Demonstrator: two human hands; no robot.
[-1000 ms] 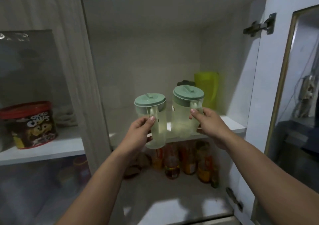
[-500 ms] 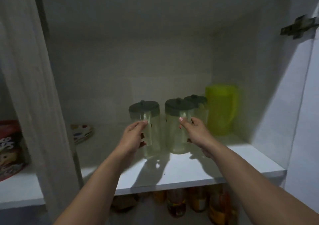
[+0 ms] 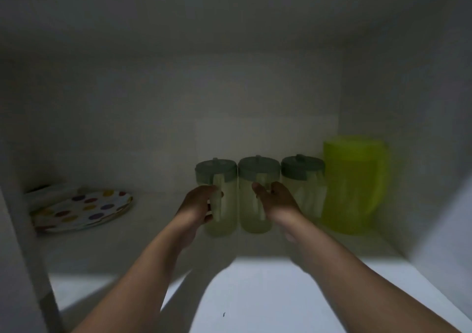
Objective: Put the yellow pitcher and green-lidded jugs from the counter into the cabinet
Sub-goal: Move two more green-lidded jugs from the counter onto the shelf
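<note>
Three clear jugs with green lids stand in a row deep on the white cabinet shelf [image 3: 255, 294]: a left jug [image 3: 224, 205], a middle jug [image 3: 249, 205] and a right jug [image 3: 310, 195]. The yellow pitcher [image 3: 352, 187] stands to their right by the cabinet's side wall. My left hand [image 3: 198, 205] is wrapped around the left jug's handle. My right hand [image 3: 277, 201] lies against the middle jug's handle with its fingers loosely spread; whether it grips is hard to tell in the dim light.
A plate with coloured dots [image 3: 81, 209] lies at the shelf's left, atop other flat plates. The cabinet's left post [image 3: 28, 256] and right wall [image 3: 421, 154] bound the shelf. The shelf's front part is lit and bare.
Both hands have pushed the two jugs deeper onto the shelf, into line with the third jug. The view has moved closer into the cabinet. The right hand's fingers have loosened.
</note>
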